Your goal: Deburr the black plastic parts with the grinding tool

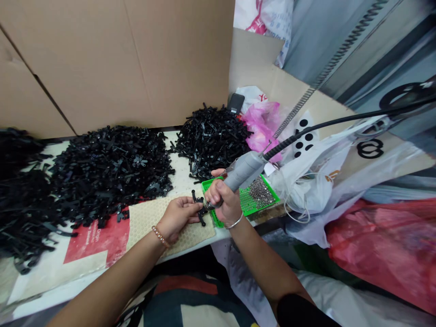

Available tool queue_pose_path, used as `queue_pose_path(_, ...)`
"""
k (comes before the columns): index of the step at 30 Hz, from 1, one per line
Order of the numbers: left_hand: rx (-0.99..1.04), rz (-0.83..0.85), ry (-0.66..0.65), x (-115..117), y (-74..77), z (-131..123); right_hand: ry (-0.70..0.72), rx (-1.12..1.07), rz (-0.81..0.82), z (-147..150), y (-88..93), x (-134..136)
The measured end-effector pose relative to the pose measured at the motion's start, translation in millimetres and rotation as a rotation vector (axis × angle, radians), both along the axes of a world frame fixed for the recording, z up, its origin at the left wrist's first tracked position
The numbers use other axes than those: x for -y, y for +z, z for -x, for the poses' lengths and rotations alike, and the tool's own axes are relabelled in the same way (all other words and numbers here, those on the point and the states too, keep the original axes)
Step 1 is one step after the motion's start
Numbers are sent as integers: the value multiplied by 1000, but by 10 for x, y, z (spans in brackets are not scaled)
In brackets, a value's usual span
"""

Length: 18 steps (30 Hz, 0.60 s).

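Observation:
My right hand (225, 200) is wrapped round a grey electric screwdriver (245, 170), its tip tilted down and to the left. A coiled spring and a black cable run from its top end. In my left hand (180, 215) a small black plastic part (200, 221) with several arms is pinched over a beige textured mat (146, 222). The screwdriver's tip meets the black part beside my left fingertips; the exact contact is hidden by the fingers. Just behind my right hand sits a green tray (250, 206) with many small metal screws (261, 191).
Large heaps of black plastic parts (116, 168) cover the table's left and back, with another pile (213, 138) behind the tray. A cardboard wall (119, 59) stands behind. Pink (262, 122) and clear plastic bags crowd the right, and a red bag (384, 250) lies lower right.

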<state>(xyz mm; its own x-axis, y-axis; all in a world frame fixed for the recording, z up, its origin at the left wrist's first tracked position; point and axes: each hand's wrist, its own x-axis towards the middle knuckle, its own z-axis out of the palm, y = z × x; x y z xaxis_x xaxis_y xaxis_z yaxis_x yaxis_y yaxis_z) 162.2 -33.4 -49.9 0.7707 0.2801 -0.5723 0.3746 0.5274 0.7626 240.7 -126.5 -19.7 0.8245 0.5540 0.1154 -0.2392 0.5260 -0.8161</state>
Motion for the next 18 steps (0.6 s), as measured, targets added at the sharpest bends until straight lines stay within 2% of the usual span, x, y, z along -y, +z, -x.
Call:
queue_pose_path(7, -5, 6, 9, 3, 30, -9, 8, 33, -9, 10, -16, 21)
queue_pose_path(18, 9, 4, 9, -6, -24, 3, 6, 47, -23, 21, -22, 32)
